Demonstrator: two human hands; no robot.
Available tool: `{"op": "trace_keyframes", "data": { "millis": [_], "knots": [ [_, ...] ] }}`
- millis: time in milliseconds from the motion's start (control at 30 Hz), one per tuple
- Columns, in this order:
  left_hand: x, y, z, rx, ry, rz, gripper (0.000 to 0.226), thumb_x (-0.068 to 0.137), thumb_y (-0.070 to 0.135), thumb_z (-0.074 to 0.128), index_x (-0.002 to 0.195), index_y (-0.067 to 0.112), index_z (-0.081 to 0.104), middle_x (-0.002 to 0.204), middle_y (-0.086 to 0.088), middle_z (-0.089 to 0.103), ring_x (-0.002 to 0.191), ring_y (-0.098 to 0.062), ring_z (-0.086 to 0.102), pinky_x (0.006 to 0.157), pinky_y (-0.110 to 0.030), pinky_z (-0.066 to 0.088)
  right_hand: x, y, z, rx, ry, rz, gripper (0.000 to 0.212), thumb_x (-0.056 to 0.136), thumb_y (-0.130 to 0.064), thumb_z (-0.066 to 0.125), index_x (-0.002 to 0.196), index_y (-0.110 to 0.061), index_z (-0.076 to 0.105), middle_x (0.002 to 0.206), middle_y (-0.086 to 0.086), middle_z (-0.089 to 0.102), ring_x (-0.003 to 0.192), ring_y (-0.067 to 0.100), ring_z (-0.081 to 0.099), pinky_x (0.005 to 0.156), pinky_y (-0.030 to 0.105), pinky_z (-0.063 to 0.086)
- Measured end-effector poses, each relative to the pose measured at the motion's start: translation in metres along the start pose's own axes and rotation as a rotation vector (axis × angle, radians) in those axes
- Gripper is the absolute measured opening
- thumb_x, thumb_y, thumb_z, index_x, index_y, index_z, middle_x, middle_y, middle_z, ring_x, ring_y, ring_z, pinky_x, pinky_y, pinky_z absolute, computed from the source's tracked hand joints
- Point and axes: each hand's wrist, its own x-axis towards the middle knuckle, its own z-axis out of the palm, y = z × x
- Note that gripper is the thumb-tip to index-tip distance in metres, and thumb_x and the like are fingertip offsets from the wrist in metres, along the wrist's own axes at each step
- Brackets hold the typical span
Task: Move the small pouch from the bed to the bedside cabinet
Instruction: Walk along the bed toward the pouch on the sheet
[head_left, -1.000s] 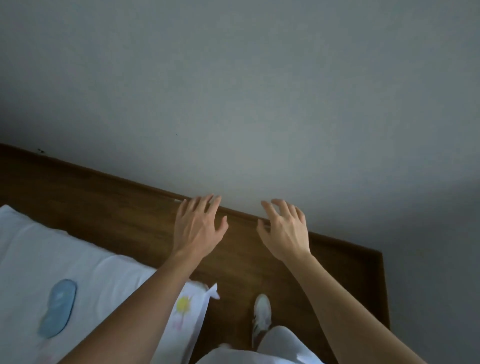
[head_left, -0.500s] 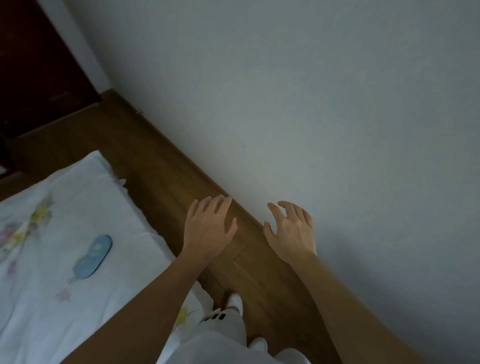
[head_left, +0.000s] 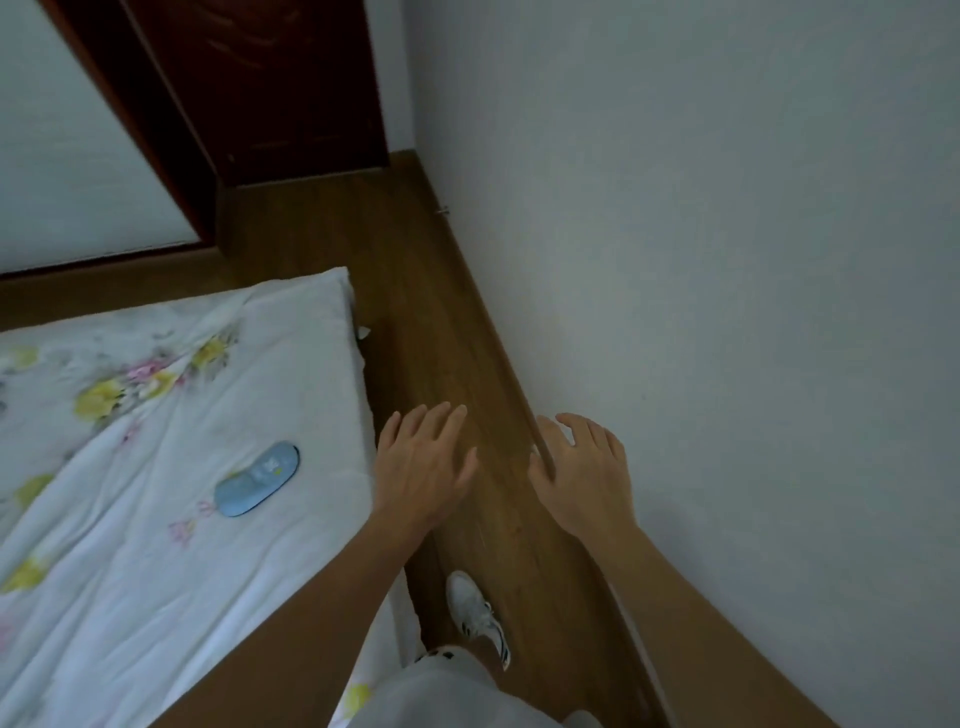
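Bottom centre: white shoe (head_left: 478, 613) on wood floor (head_left: 441, 332). Mid-frame: left hand (head_left: 423, 467), right hand (head_left: 584, 478) spread, empty. View has swung left; blue pouch (head_left: 257, 479) now nearer left hand, on bed (head_left: 156, 561). Cabinet unseen. Pickup pending.

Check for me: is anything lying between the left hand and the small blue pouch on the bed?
Nothing visible does. The pouch lies alone on the floral sheet near the bed's edge, and the open left hand hovers just beside that edge, with only bare sheet between them.
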Motion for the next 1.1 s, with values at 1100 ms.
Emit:
{"op": "trace_keyframes", "data": {
  "millis": [1100],
  "knots": [
    [0.159,-0.237,0.005,0.012,0.014,-1.229,0.051,0.089,0.046,0.056,0.134,0.021,0.058,0.136,-0.006,0.065,0.126,-0.031,0.058,0.109,-0.052,0.041,0.406,-0.297,0.187,0.032,-0.529,-1.298,0.05,0.086,-0.038,0.071,0.131,-0.018,0.064,0.131,0.013,0.067,0.12,0.031,0.063,0.102,0.051,0.05]
  ]
}}
